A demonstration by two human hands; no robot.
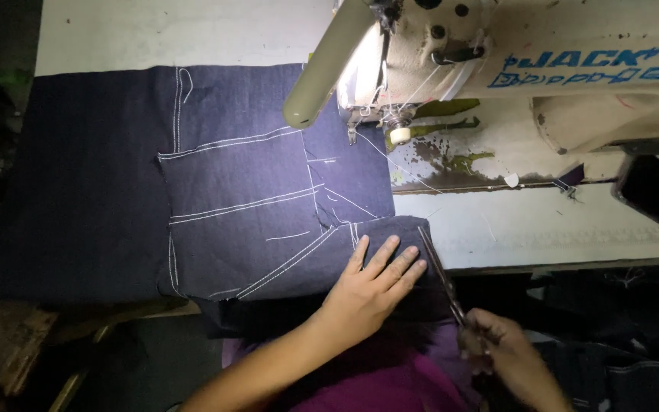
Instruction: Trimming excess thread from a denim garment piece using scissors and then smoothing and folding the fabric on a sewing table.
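Trimming denim panel (268,221) edge on sewing table (543,221): left hand (371,286) flat, fingers spread, pinning near corner; right hand (497,355) gripping scissors (440,271), blades along right edge; best kept taut, cut close beside white stitching, clear of fingertips.

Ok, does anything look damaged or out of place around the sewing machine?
Yes: the sewing machine bed has worn, flaking paint with dark and green patches. Loose white threads trail from the needle area over the dark denim.

Dark denim panel (245,221) with white topstitching lies flat, left of centre; slim scissors (440,275) angle along its near right edge.
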